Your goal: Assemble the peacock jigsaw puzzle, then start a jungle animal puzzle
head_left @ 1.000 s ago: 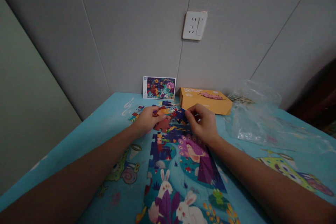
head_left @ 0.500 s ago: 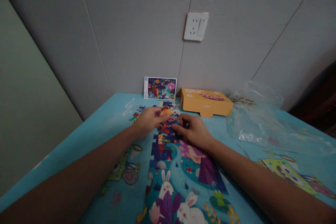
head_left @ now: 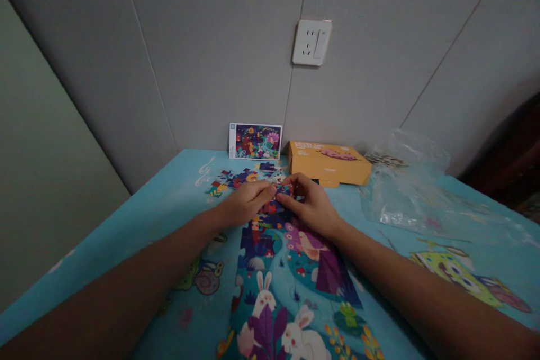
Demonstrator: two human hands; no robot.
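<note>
My left hand [head_left: 247,201] and my right hand [head_left: 311,202] meet at the far end of a partly joined jigsaw puzzle [head_left: 291,270]. Thumb and fingers of both hands pinch a small group of dark red and blue puzzle pieces [head_left: 274,202] between them. How these pieces lock together is partly hidden by my fingers. The joined part, with white rabbits and a blue stream, lies flat below my hands. Beyond my left hand, loose puzzle pieces [head_left: 232,179] lie on the cloth.
Against the wall leans a picture card [head_left: 255,141]. A yellow box [head_left: 329,163] stands to its right, followed by crumpled clear plastic bags [head_left: 405,197]. A blue cloth [head_left: 169,202] with cartoon prints covers the table. A socket [head_left: 312,42] is on the wall.
My left hand has moved right and closer to my right hand. The orange piece that showed in its fingers is now out of sight. My right hand has stayed near the same spot.
</note>
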